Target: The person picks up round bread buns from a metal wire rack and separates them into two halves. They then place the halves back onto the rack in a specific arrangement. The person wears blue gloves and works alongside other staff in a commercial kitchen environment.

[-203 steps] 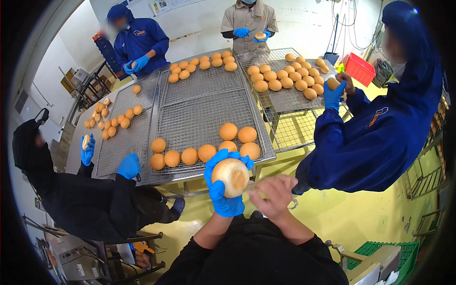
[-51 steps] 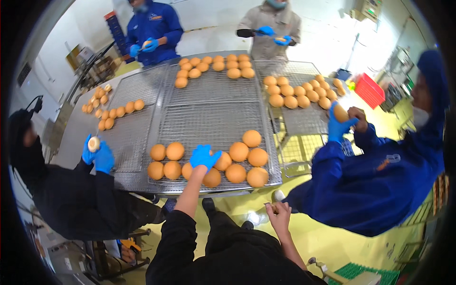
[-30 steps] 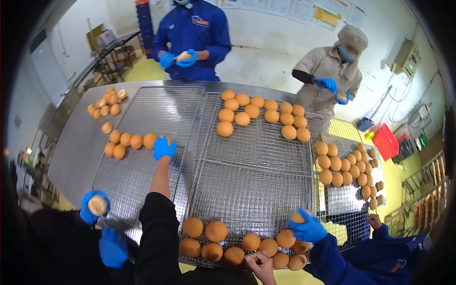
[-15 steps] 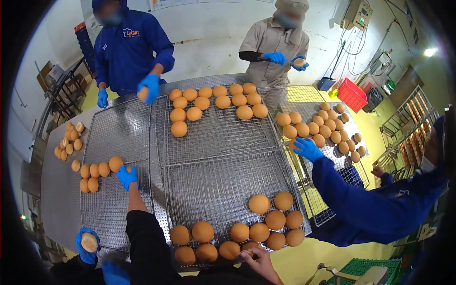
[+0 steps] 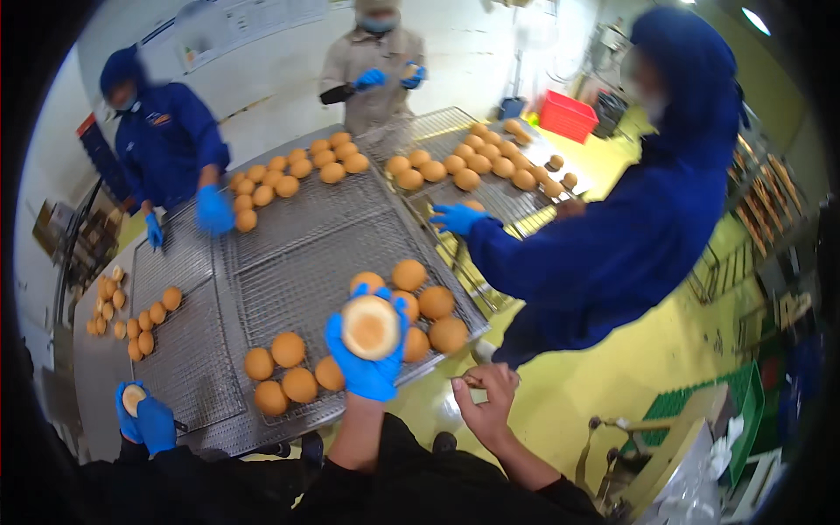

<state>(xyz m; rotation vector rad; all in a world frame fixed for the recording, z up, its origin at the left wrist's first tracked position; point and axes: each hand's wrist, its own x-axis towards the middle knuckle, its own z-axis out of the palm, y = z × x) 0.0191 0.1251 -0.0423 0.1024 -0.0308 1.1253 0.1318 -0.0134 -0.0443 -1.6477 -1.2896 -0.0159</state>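
Observation:
My left hand [image 5: 364, 372], in a blue glove, is closed around a round bun [image 5: 369, 327]. The bun's pale underside, with a browned middle, is turned up above the rack's near edge. To its right is my bare right hand [image 5: 490, 398], raised off the table's edge, thumb and fingers drawn together. A small dark bit shows at the fingertips, too small to name. Golden-brown buns lie on the wire rack [image 5: 306, 271] on both sides of my left hand, and some are partly hidden behind it.
A co-worker's blue gloves [image 5: 147, 418] hold a bun at the near left. Two co-workers stand across the table; another in blue [image 5: 604, 236] works at the right rack. More buns [image 5: 490, 157] sit there. A green crate [image 5: 744, 394] and a metal machine [image 5: 674, 455] stand right.
My view has swung right. My left hand has come back from the left rack and now holds a bun, underside up. My right hand has lifted away from the buns at the near edge.

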